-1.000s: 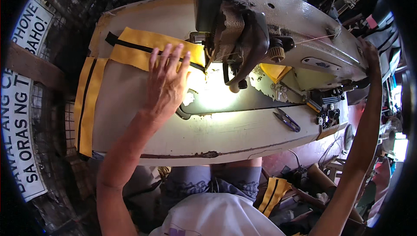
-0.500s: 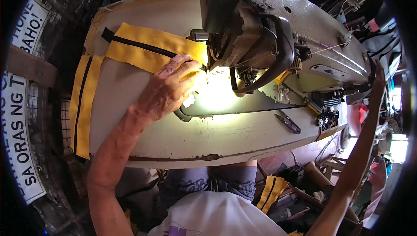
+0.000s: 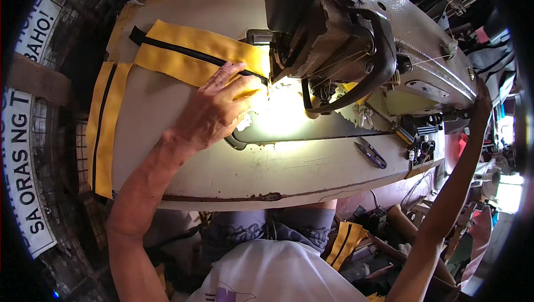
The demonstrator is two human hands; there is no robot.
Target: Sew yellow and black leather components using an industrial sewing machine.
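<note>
My left hand point(image 3: 219, 104) rests at the near edge of a yellow fabric strip point(image 3: 172, 52) with its fingers bent and pressed on it. Along the strip's middle runs a black band point(image 3: 189, 53) that looks like a zipper; its loose end sticks out at the far left. The strip's right end lies at the needle area of a large brown sewing machine point(image 3: 417, 35). Bright lamp glare there hides my thumb and part of the fingertips. Stretched far right, my right hand point(image 3: 483, 104) closes around the handwheel at the machine's end, its fingers partly hidden.
Another yellow strip point(image 3: 103, 129) with a black band hangs over the table's left edge. Thread snips point(image 3: 371, 153) lie on the pale tabletop point(image 3: 222, 182), left of a bobbin winder point(image 3: 420, 146). More yellow pieces point(image 3: 346, 244) are below at right. A sign hangs at left.
The whole view has shifted slightly, with the machine now a little further right. My right hand sits slightly lower against the machine's end. The left hand stays on the strip.
</note>
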